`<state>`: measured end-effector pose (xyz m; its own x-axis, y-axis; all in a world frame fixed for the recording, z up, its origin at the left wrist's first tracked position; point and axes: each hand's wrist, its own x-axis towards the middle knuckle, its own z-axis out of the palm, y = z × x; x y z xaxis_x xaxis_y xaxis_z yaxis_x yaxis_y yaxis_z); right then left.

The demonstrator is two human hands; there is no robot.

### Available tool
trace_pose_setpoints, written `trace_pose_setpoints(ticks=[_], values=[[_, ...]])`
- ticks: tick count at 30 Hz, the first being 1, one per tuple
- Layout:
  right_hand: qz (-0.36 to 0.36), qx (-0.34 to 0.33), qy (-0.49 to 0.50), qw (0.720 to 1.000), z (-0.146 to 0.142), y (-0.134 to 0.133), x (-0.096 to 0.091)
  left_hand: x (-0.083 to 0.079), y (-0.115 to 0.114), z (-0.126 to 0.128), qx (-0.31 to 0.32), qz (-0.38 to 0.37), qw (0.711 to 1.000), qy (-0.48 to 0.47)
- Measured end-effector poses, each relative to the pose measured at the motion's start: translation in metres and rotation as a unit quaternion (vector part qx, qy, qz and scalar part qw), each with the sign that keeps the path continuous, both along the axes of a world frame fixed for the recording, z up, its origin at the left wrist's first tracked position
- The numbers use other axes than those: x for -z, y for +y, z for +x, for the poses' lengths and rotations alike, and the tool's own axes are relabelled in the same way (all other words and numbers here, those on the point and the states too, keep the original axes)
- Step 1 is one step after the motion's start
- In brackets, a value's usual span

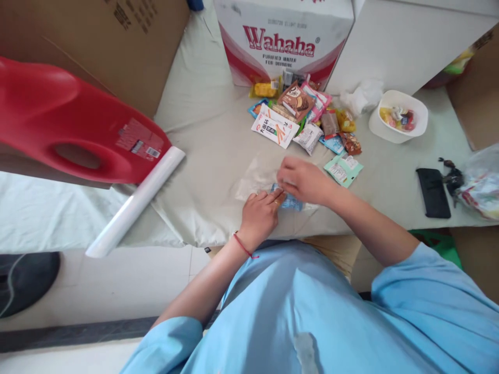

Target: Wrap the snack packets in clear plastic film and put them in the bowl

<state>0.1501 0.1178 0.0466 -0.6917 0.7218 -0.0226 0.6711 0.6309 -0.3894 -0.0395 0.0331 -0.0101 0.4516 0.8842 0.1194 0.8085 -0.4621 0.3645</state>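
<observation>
A small blue snack packet (291, 202) lies on a sheet of clear plastic film (249, 179) near the table's front edge. My left hand (260, 215), with a red string at the wrist, holds the packet down under its fingertips. An orange-brown patch shows beside those fingers. Just above the packet, my right hand (303, 179) is curled with fingers and thumb drawn together, slightly blurred. Whatever it pinches is hidden. To the right of my right hand lies a mint-green packet (343, 169).
Several wrapped snacks (298, 101) are heaped before a Wahaba-style water carton (280, 31) printed "Wahaha". At left, a plastic wrap roll (136, 202) lies by a red jug (89, 114). A white tub (393, 130), black phone (433, 192) and plastic bag (483, 182) are at right.
</observation>
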Motion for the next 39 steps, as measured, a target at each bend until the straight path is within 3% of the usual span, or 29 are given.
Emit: trace_pose_setpoints(ticks=[2,5,7,11,13,15,18,20,22,25,29,32,35,37,39], values=[[-0.012,-0.02,-0.073,0.997,0.001,-0.028,-0.002,0.002,-0.001,-0.007,0.008,-0.025,0.999,-0.037],[-0.028,-0.024,-0.131,0.991,0.002,-0.056,0.007,0.007,-0.009,-0.027,-0.01,-0.054,0.984,-0.167],[-0.047,-0.033,-0.144,0.988,0.002,-0.064,0.014,0.01,-0.014,-0.043,-0.106,-0.054,0.954,-0.276],[-0.046,-0.045,-0.163,0.985,-0.002,-0.067,0.019,0.012,-0.003,-0.069,-0.372,-0.03,0.838,-0.398],[-0.031,-0.048,-0.164,0.985,-0.006,-0.067,0.017,0.014,0.013,-0.075,-0.423,-0.04,0.809,-0.407],[-0.023,-0.043,-0.162,0.986,-0.009,-0.068,0.016,0.018,0.028,-0.075,-0.411,-0.057,0.829,-0.375],[-0.033,-0.025,-0.137,0.99,-0.01,-0.069,0.019,0.022,0.038,-0.069,-0.324,-0.067,0.911,-0.248],[-0.053,0.005,-0.095,0.994,-0.007,-0.068,0.025,0.018,0.034,-0.063,-0.266,-0.073,0.945,-0.176],[-0.081,0.039,-0.046,0.995,-0.003,-0.067,0.035,0.008,0.024,-0.057,-0.258,-0.084,0.948,-0.165],[-0.117,0.063,0.003,0.991,0.001,-0.067,0.046,-0.013,0.009,-0.039,-0.271,-0.122,0.924,-0.239],[-0.101,0.035,0.049,0.993,0.004,-0.072,0.046,-0.029,0.004,-0.001,-0.207,-0.172,0.901,-0.339],[-0.086,-0.022,0.111,0.99,0.017,-0.076,0.038,-0.025,0.006,0.021,-0.154,-0.172,0.916,-0.329],[-0.105,-0.068,0.172,0.977,0.041,-0.081,0.034,-0.016,0.002,0.031,-0.092,-0.124,0.956,-0.249],[-0.09,-0.004,0.207,0.974,0.056,-0.087,0.038,-0.011,-0.006,0.035,-0.056,-0.075,0.981,-0.168],[-0.031,0.153,0.208,0.966,0.065,-0.093,0.047,-0.01,-0.015,0.038,-0.032,-0.041,0.996,-0.076]])
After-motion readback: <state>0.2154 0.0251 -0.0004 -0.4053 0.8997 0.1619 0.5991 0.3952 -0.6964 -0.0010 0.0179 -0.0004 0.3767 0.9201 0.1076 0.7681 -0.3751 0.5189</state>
